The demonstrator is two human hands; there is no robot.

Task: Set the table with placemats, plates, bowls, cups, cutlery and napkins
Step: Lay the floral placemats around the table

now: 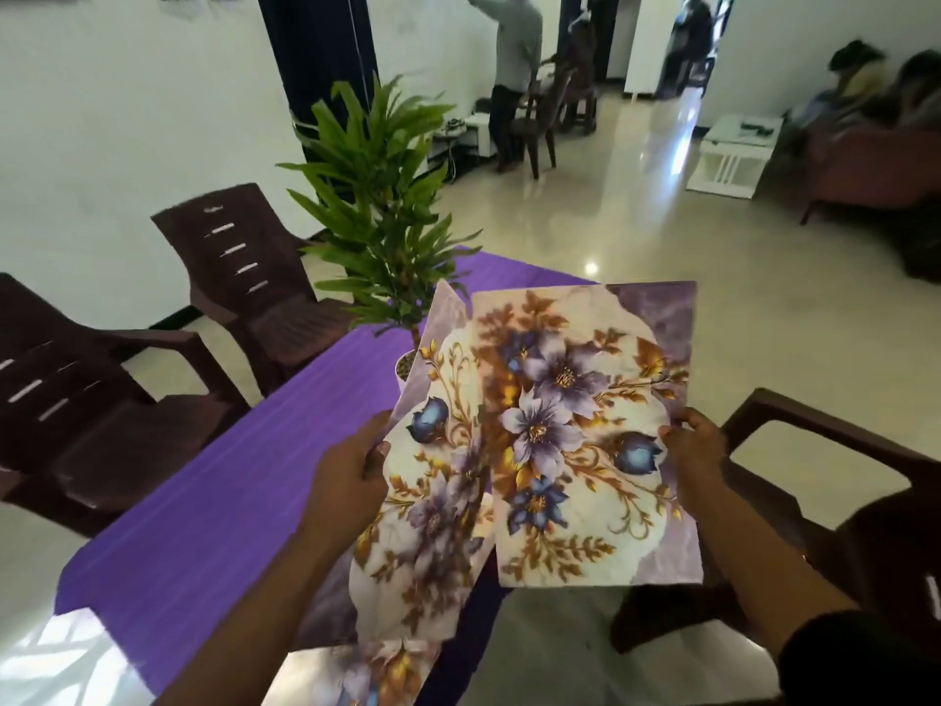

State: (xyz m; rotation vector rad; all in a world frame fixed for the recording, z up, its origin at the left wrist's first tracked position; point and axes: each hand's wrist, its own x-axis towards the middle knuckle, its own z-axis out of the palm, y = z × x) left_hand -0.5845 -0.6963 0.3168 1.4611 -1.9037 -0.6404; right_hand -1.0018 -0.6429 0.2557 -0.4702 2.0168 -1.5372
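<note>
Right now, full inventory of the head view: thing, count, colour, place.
placemats: at least two, floral purple, blue and gold, held up over the table's near end, fanned apart
tablecloth: one, purple, covering the table
potted plant: one, green, mid-table behind the placemats
plastic chairs: two brown along the table's left; another at right
people: several, blurred, far end of room
white low table: one, far right on the floor
left hand: grips the left placemat's edge
right hand: pinches the right placemat's edge
</note>
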